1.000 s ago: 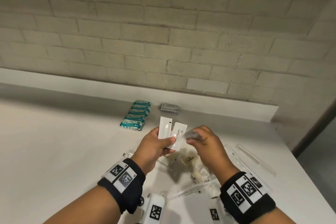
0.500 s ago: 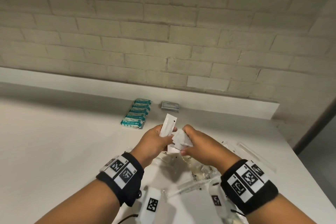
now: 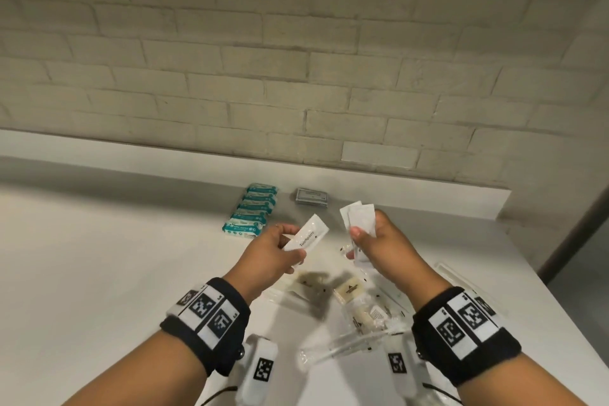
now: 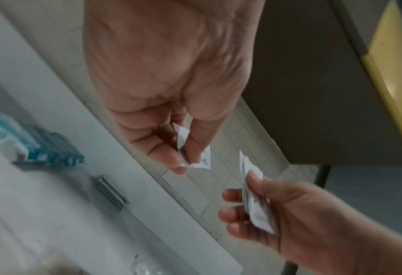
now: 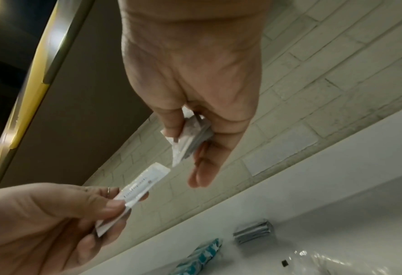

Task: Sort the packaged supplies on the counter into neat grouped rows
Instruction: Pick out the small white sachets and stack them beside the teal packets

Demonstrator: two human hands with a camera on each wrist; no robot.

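My left hand (image 3: 286,244) pinches one white toothpaste sachet (image 3: 306,237) between thumb and fingers, above the white counter (image 3: 99,273). My right hand (image 3: 365,241) holds a small stack of white sachets (image 3: 360,216) upright between thumb and fingers. In the left wrist view the left hand (image 4: 183,158) pinches its sachet (image 4: 202,160), with the right hand's stack (image 4: 254,188) beside it. The right wrist view shows the stack (image 5: 190,141) and the left hand's sachet (image 5: 138,188). A row of teal packets (image 3: 252,212) and a grey packet stack (image 3: 311,196) lie by the back ledge.
Below my hands lies a loose pile of clear-wrapped items (image 3: 362,313), with cream soap bars (image 3: 349,290) and a long clear-wrapped piece (image 3: 346,344). Another long clear packet (image 3: 461,277) lies at the right. A brick wall rises behind the ledge (image 3: 412,188).
The hands were together, passing sachets. Now they have drawn apart: the right hand took most sachets to the right, the left hand keeps one.
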